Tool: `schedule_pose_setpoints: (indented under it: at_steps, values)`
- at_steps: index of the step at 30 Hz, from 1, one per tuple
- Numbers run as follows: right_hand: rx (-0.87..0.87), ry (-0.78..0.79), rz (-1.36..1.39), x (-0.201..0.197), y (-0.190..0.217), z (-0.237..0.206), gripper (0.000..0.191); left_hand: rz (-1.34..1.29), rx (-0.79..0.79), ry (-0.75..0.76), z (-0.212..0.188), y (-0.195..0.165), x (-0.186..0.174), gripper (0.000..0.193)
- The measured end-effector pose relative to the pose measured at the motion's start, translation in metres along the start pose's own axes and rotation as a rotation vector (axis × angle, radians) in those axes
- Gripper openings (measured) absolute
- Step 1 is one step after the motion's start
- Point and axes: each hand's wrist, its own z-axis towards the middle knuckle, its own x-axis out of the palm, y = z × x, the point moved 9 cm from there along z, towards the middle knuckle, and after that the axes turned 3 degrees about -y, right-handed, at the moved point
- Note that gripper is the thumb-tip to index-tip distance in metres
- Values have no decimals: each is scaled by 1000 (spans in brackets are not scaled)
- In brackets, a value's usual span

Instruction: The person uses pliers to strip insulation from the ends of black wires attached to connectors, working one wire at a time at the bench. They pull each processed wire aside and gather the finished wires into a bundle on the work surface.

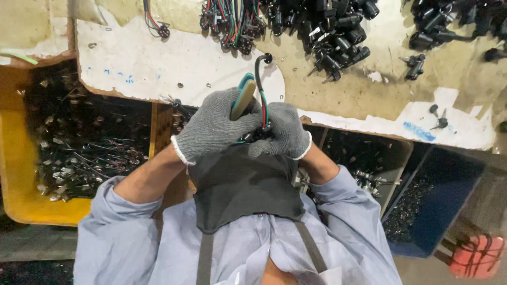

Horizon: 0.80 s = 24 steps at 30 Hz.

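Head view: left hand (214, 126) grips teal-handled pliers (243, 97), right hand (285, 132) closed on a wired connector (257, 134); likely crimping or trimming, with yellow bin (18, 174) at nine o'clock.

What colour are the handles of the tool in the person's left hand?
Teal and tan handles, gripped by the grey-gloved left hand; head view.

Both hands wear grey knit cloth gloves, matt and nubbly: left hand (214, 126), right hand (285, 132). Pliers (243, 97) have smooth rubbery handles, teal and tan. Wire harness (262, 100) has glossy plastic insulation, red, green, black. Apron (243, 184) is dark matt fabric; shirt sleeves (343, 200) smooth light-blue cloth. Tabletop (338, 89) looks rough, worn, patched with white paper. Yellow bin (18, 174) is scuffed plastic. Black connectors (338, 31) are glossy plastic.
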Motion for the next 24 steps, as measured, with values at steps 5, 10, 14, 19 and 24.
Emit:
schedule_pose_setpoints:
  at_steps: [5,10,14,19,24]
  values:
    - [99,-55,-63,-8,-16,-12,83,57,122,-102,-3,-7,-3,26]
    - [61,-37,-100,-6,-20,-16,82,21,-24,-32,-2,11,5,30]
    - [47,-48,-37,-7,-19,-10,82,59,61,-71,-1,2,6,25]
    - [185,68,56,3,-24,-8,74,231,301,-136,-3,-33,-7,23]
    - [77,46,-134,5,-5,-4,46,-865,378,-511,-47,-8,-68,42]
